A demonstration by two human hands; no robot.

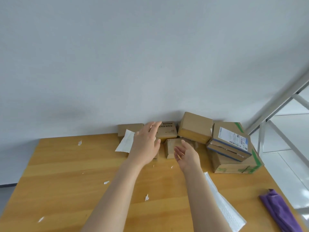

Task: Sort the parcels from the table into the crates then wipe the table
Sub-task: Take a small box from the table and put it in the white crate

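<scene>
Wooden table [66, 164] set against a pale wall; cardboard parcels clustered at its far edge, right of centre. Left hand [147, 144] spread flat, fingers straight, reaching over the printed box [168, 133]; it holds nothing; contact cannot be confirmed. Right hand [185, 154] loosely open, palm turned inward, just beside the small box [172, 145]; it holds nothing. Tilted box [194, 127] leans near the wall; labelled box [232, 139] lies on the green-taped box [237, 166]. 1 white flat packet [124, 143] lies left of the left hand; 1 white bubble mailer [224, 208] lies by the right forearm. Purple cloth [280, 210] at the near right corner; torn paper scraps [146, 197] scattered over the top.
</scene>
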